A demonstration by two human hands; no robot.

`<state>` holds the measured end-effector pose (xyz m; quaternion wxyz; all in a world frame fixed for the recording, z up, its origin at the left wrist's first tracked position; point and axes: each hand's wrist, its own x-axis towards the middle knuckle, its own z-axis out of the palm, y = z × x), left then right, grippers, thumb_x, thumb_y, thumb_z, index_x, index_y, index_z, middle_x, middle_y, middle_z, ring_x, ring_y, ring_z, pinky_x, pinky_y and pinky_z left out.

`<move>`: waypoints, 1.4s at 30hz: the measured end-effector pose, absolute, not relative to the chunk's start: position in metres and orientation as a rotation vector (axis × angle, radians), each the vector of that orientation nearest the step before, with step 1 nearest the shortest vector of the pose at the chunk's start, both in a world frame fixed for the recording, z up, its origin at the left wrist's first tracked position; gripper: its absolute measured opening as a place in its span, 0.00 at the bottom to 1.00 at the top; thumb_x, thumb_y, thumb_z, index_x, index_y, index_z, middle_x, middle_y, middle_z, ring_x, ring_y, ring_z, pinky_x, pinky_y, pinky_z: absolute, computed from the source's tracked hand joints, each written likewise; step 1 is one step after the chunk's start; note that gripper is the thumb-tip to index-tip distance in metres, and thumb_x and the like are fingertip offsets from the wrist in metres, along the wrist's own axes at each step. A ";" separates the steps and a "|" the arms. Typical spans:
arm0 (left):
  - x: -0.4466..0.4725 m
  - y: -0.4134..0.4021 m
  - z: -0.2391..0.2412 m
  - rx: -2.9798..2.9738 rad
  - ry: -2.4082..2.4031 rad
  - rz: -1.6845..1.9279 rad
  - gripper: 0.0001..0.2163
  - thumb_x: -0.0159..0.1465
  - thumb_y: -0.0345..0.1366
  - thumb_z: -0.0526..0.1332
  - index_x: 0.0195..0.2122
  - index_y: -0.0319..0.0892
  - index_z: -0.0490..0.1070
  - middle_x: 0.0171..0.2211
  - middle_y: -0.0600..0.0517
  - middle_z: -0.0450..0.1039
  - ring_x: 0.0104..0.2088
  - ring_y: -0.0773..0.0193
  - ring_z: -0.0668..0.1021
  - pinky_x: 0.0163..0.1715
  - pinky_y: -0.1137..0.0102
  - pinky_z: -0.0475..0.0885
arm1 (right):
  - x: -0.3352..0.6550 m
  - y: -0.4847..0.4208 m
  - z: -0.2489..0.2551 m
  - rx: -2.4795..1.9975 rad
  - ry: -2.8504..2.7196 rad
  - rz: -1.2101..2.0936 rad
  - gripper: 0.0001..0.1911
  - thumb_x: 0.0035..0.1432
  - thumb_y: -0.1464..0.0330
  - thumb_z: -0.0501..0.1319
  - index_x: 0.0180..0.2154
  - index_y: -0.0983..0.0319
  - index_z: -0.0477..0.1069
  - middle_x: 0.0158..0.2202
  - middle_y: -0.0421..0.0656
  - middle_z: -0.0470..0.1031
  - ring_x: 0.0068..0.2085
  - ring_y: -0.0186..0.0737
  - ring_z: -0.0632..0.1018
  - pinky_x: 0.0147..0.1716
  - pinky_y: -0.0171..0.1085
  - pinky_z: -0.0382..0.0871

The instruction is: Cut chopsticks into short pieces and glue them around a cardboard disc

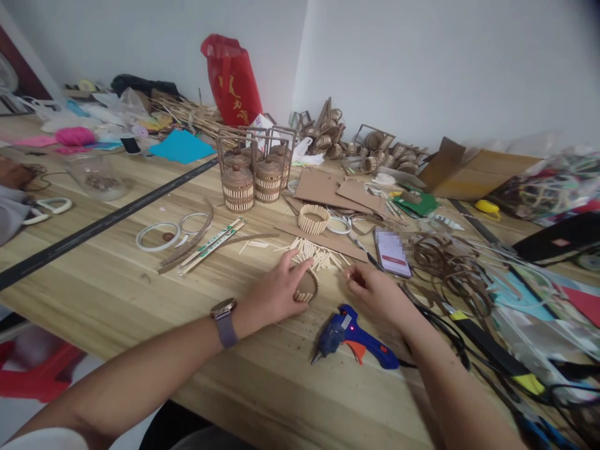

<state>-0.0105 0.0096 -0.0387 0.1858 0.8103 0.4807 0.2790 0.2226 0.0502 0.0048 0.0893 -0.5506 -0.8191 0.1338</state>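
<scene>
My left hand (281, 284), with a watch on the wrist, curls round a small brown ring (307, 287) partly lined with short pale sticks. Its thumb is at the near side and its fingers are at the far side. A pile of short wooden sticks (316, 255) lies just beyond it. My right hand (368, 287) is closed in a pinch to the right of the pile; what its fingertips hold is too small to make out. Below the hands a blue glue gun (351, 337) lies on its side, a red light showing. A finished ring of sticks (313, 219) stands farther back.
Several lidded miniature baskets (238, 187) stand behind. A phone (392, 251), coiled brown strips (450, 269) and a yellow-black cutter (497, 350) lie to the right. White rings (158, 237) and packaged chopsticks (213, 245) are on the left. Another person's hand (14, 175) shows at far left.
</scene>
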 end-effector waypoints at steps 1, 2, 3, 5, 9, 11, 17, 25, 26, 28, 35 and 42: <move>-0.010 0.010 -0.039 2.277 1.350 0.787 0.39 0.53 0.31 0.67 0.64 0.49 0.50 0.65 0.41 0.43 0.59 0.46 0.66 0.55 0.54 0.67 | 0.219 0.046 0.008 -1.574 -2.428 0.481 0.07 0.57 0.72 0.53 0.34 0.62 0.69 0.30 0.43 0.74 0.31 0.38 0.73 0.32 0.33 0.63; -0.010 0.010 -0.039 2.272 1.348 0.788 0.39 0.53 0.31 0.67 0.64 0.49 0.50 0.65 0.41 0.43 0.59 0.46 0.66 0.55 0.53 0.68 | 0.214 0.042 0.012 -1.506 -2.413 0.583 0.07 0.57 0.71 0.53 0.34 0.61 0.69 0.29 0.41 0.74 0.30 0.37 0.73 0.31 0.32 0.63; -0.010 0.010 -0.039 2.270 1.348 0.788 0.39 0.52 0.31 0.67 0.64 0.49 0.50 0.65 0.42 0.43 0.59 0.46 0.66 0.55 0.53 0.68 | 0.209 0.038 0.014 -1.440 -2.398 0.692 0.07 0.58 0.70 0.53 0.34 0.61 0.69 0.28 0.40 0.73 0.29 0.36 0.72 0.30 0.32 0.63; -0.010 0.010 -0.040 2.273 1.354 0.786 0.40 0.52 0.32 0.68 0.64 0.49 0.50 0.65 0.42 0.43 0.60 0.45 0.66 0.54 0.53 0.68 | 0.199 0.030 0.017 -1.359 -2.389 0.841 0.07 0.57 0.68 0.54 0.33 0.61 0.70 0.26 0.38 0.72 0.27 0.36 0.71 0.28 0.32 0.61; -0.010 0.010 -0.040 2.289 1.363 0.796 0.38 0.53 0.34 0.68 0.63 0.47 0.51 0.65 0.41 0.44 0.60 0.44 0.65 0.54 0.53 0.68 | 0.185 0.020 0.015 -1.338 -2.452 0.818 0.05 0.56 0.71 0.56 0.32 0.61 0.71 0.25 0.38 0.71 0.27 0.36 0.70 0.28 0.32 0.60; -0.010 0.010 -0.040 2.291 1.359 0.801 0.37 0.54 0.35 0.67 0.63 0.47 0.52 0.65 0.40 0.44 0.60 0.44 0.65 0.54 0.53 0.68 | 0.181 0.018 0.012 -1.338 -2.469 0.776 0.06 0.56 0.73 0.56 0.32 0.61 0.71 0.25 0.38 0.72 0.28 0.36 0.71 0.29 0.33 0.60; -0.010 0.010 -0.039 2.284 1.355 0.807 0.36 0.55 0.37 0.67 0.63 0.47 0.52 0.64 0.40 0.45 0.60 0.43 0.65 0.54 0.52 0.68 | 0.176 0.016 0.008 -1.364 -2.505 0.736 0.06 0.57 0.75 0.57 0.32 0.62 0.72 0.29 0.42 0.76 0.31 0.38 0.74 0.31 0.33 0.62; -0.010 0.012 -0.043 2.279 1.330 0.824 0.38 0.55 0.35 0.68 0.63 0.48 0.51 0.65 0.40 0.44 0.62 0.42 0.63 0.54 0.51 0.68 | 0.172 0.013 0.004 -1.395 -2.532 0.647 0.06 0.59 0.75 0.58 0.33 0.62 0.72 0.31 0.42 0.77 0.31 0.38 0.76 0.30 0.32 0.62; -0.010 0.012 -0.043 2.282 1.332 0.818 0.38 0.55 0.35 0.68 0.64 0.48 0.51 0.65 0.40 0.44 0.61 0.42 0.63 0.54 0.51 0.68 | 0.171 0.013 0.004 -1.393 -2.530 0.635 0.06 0.59 0.75 0.58 0.32 0.62 0.72 0.30 0.42 0.77 0.31 0.38 0.76 0.30 0.32 0.62; -0.010 0.012 -0.043 2.288 1.337 0.795 0.38 0.55 0.35 0.68 0.64 0.47 0.50 0.65 0.39 0.44 0.61 0.42 0.63 0.54 0.51 0.68 | 0.171 0.012 0.004 -1.393 -2.529 0.618 0.06 0.59 0.75 0.58 0.32 0.62 0.72 0.30 0.42 0.77 0.31 0.38 0.76 0.31 0.32 0.62; -0.010 0.012 -0.038 2.299 1.339 0.770 0.38 0.54 0.34 0.68 0.64 0.46 0.51 0.65 0.39 0.45 0.62 0.43 0.63 0.55 0.52 0.67 | 0.170 0.013 0.002 -1.398 -2.522 0.619 0.06 0.58 0.76 0.58 0.33 0.63 0.72 0.33 0.44 0.78 0.34 0.39 0.77 0.33 0.33 0.64; -0.009 0.011 -0.035 2.309 1.340 0.755 0.37 0.54 0.34 0.68 0.63 0.44 0.52 0.64 0.38 0.46 0.60 0.43 0.65 0.54 0.53 0.68 | 0.171 0.013 -0.003 -1.382 -2.499 0.628 0.05 0.59 0.76 0.58 0.33 0.63 0.71 0.33 0.44 0.77 0.34 0.39 0.76 0.33 0.33 0.64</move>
